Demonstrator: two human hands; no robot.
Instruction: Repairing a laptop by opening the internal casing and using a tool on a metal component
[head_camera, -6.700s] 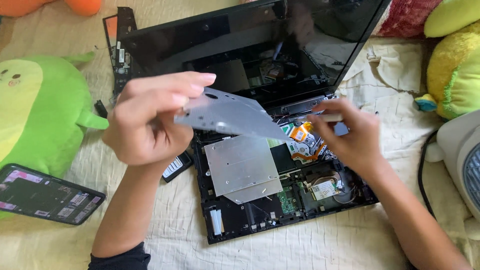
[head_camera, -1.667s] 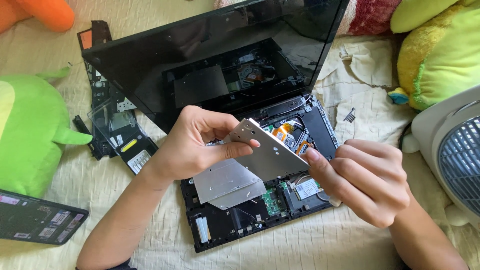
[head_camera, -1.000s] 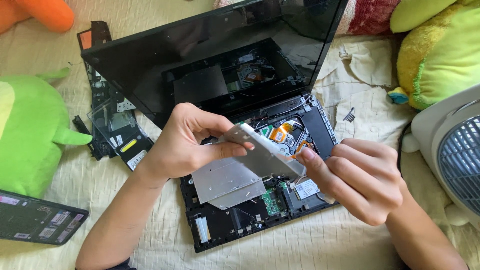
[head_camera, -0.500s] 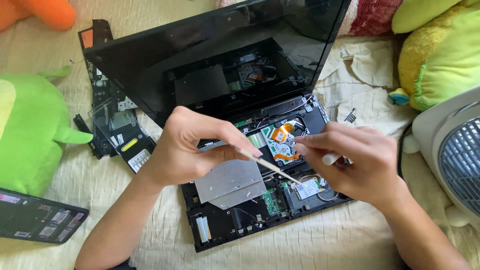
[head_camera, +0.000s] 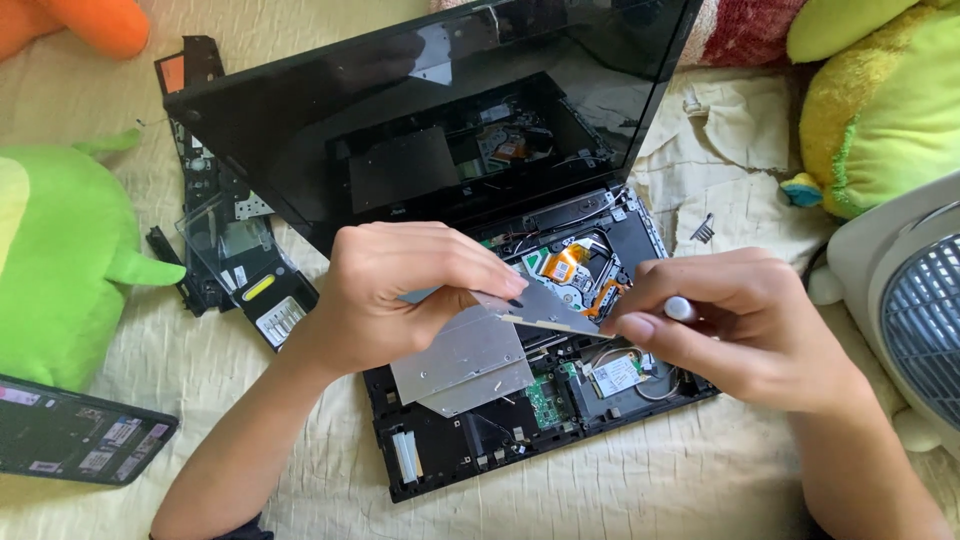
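Nearest the camera: dark flat panel (head_camera: 75, 440) with small labels lies at lower left on the cream quilted cloth (head_camera: 640, 490), well apart from both hands.

Opened laptop base (head_camera: 470, 455), black, sits on the cloth with its innards exposed: a grey metal drive (head_camera: 462, 357) lies in the chassis, with a green circuit board (head_camera: 545, 398) just beside it and a small white-labelled card (head_camera: 617, 375) to its right.

Left hand (head_camera: 395, 295): fingers curled and pressed together, pinching the left end of a thin grey metal plate (head_camera: 545, 305). The plate is held above the base, tilted edge-on toward the camera, over the drive and the orange ribbon cable (head_camera: 562, 265).

Right hand (head_camera: 735, 325): fingers closed around a slim tool with a white rounded end (head_camera: 679, 308), fingertips meeting the plate's right end (tool tip hidden behind the fingers; contact with the plate cannot be confirmed).

Left of the laptop: black parts with a clear plastic piece (head_camera: 228, 245) on the cloth. Green plush toy (head_camera: 60, 260) at left edge. White fan (head_camera: 905, 310) at right edge.

Further back: laptop screen (head_camera: 420, 110), dark, standing open and reflecting the base. Yellow-green plush (head_camera: 880, 110) upper right, orange plush (head_camera: 85, 22) upper left
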